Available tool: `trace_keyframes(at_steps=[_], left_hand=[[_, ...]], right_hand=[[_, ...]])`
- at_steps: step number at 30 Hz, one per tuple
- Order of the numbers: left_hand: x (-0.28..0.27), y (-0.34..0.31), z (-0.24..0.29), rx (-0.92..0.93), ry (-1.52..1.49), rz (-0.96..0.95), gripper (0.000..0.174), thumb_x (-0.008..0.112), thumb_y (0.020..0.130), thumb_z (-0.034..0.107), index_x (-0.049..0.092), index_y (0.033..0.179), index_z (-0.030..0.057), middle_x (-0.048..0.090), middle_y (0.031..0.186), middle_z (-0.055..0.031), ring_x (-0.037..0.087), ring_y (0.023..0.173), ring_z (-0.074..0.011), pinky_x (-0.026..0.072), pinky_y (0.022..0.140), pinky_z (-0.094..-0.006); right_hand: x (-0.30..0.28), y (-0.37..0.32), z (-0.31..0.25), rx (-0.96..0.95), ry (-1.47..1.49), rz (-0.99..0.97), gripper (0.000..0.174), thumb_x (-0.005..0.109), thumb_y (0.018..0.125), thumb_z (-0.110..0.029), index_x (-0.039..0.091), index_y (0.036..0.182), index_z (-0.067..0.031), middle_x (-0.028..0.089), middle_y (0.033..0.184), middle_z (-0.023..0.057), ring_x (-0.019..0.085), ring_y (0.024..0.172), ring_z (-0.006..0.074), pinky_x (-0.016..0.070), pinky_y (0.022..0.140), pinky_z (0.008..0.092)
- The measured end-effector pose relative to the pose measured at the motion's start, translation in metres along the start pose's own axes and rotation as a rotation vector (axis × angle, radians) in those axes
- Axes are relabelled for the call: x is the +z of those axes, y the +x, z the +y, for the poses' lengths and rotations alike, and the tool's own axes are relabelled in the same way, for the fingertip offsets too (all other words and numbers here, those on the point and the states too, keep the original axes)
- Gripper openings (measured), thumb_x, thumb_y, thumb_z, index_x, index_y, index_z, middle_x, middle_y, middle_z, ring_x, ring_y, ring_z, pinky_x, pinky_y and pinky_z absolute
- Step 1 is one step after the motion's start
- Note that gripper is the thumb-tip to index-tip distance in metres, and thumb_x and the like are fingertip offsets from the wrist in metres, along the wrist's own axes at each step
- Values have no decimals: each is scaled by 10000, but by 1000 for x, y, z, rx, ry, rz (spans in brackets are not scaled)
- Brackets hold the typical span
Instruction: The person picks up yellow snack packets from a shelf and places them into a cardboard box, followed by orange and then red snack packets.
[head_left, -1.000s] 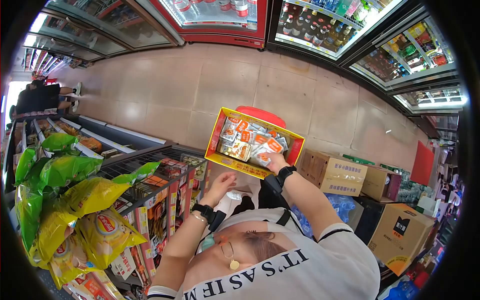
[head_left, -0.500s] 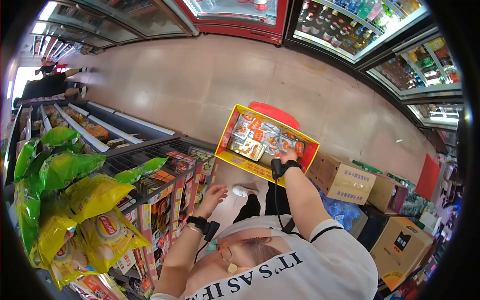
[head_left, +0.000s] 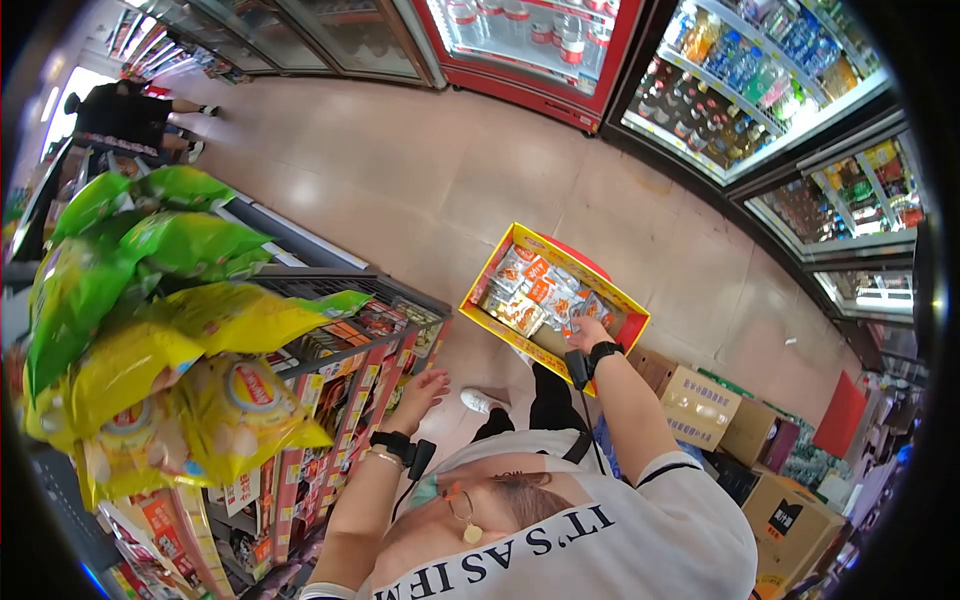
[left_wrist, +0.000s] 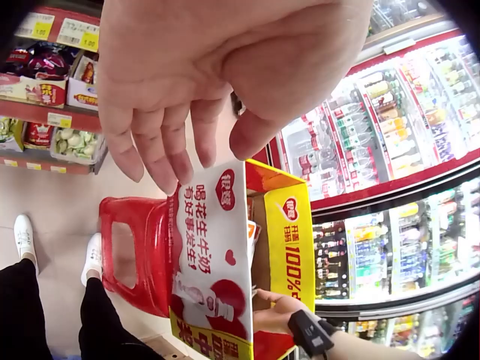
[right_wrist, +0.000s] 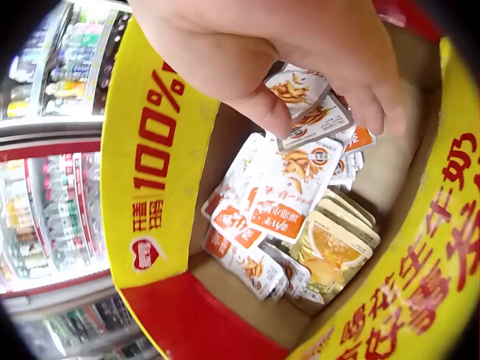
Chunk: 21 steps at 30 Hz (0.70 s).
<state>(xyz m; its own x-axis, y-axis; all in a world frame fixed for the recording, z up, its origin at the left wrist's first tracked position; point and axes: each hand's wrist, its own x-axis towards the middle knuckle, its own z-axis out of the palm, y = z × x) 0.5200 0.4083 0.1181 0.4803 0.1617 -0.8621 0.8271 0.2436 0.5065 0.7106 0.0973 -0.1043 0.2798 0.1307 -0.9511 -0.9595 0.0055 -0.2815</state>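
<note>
A yellow and red cardboard box (head_left: 478, 309) stands on a red plastic stool (left_wrist: 166, 251). Inside it lie several silver and orange snack packets (right_wrist: 298, 180), with gold packets (right_wrist: 334, 244) grouped along one side. My right hand (head_left: 590, 335) reaches into the box's right end. In the right wrist view, its thumb and fingers close about small grey-edged snack packets (right_wrist: 319, 121); the fingertips partly hide them. My left hand (head_left: 422, 392) hovers outside the box, palm showing and fingers loosely bent, with nothing in it.
Bags of chips (head_left: 250, 400) hang over a snack shelf (head_left: 345, 350) at left. Cardboard cartons (head_left: 700, 400) stand at right. Drink fridges (head_left: 530, 50) line the far side of the tiled floor (head_left: 420, 180). A person (head_left: 125, 115) is at the far left.
My right hand has shifted from packets near the box's middle towards its right end. The head view has turned, and the box appears farther right. The left hand remains empty beside it.
</note>
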Motion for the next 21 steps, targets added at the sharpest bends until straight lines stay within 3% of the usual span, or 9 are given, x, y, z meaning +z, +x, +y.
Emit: trace_keyframes(at_steps=[2,3,5,7,9,12,13,16,21], left_hand=[[-8,-9,3,46,-43,24,300,520,919,258,540,1181,113,600,1055,-8,569,942,-120,439,829,-290],[-13,-14,6,67,-57,47,303,521,918,255,539,1181,107,602,1052,-7,571,933,-116,442,824,-285],[-27,-29,9,120,-96,100,305,523,917,251,538,1182,100,604,1048,-6,573,924,-113,445,819,-280],[-40,-46,9,205,-188,120,316,536,911,258,538,1180,91,610,1046,2,575,916,-104,448,809,-263],[-51,-72,14,246,-216,215,328,543,908,275,539,1181,92,612,1046,8,575,918,-99,448,808,-252],[-74,-103,3,357,-401,119,303,556,901,257,541,1156,95,602,1045,-11,549,938,-99,441,795,-256],[-81,-113,-5,396,-437,168,303,556,901,257,541,1156,95,602,1045,-11,549,938,-99,441,795,-256],[-96,-144,-23,475,-429,172,343,523,921,267,519,1209,81,596,1082,-12,554,971,-109,441,819,-230],[-117,-195,-64,575,-484,236,351,503,936,245,504,1230,55,589,1116,-37,553,1039,-118,430,872,-249]], right_hand=[[16,-18,-11,1,-84,21,564,587,811,-243,350,1288,-59,437,1236,168,482,1040,324,324,901,609],[30,-34,-20,-7,-161,117,364,591,812,-234,470,1111,-65,545,1009,96,534,887,222,410,842,518],[42,-49,-35,-109,-304,-12,181,591,816,-204,520,918,-72,536,767,33,534,666,146,490,662,375],[56,-34,-38,-206,-474,-82,78,569,789,-192,525,781,-128,562,667,7,511,490,120,343,392,274],[80,-75,-57,-218,-393,-258,51,551,829,-110,536,826,-61,528,627,20,478,460,110,434,414,234],[134,-132,-62,-331,-437,-287,85,535,832,-105,564,868,-33,601,703,77,579,560,137,462,452,233],[147,-136,-58,-341,-470,-307,107,536,833,-115,571,879,-25,621,733,95,611,604,155,477,469,245],[191,-169,-48,-402,-742,-430,138,515,847,-129,576,901,-18,644,786,114,639,662,198,520,571,286],[255,-195,-4,-458,-962,-659,144,534,841,-82,584,942,7,647,816,124,648,684,206,521,582,291]])
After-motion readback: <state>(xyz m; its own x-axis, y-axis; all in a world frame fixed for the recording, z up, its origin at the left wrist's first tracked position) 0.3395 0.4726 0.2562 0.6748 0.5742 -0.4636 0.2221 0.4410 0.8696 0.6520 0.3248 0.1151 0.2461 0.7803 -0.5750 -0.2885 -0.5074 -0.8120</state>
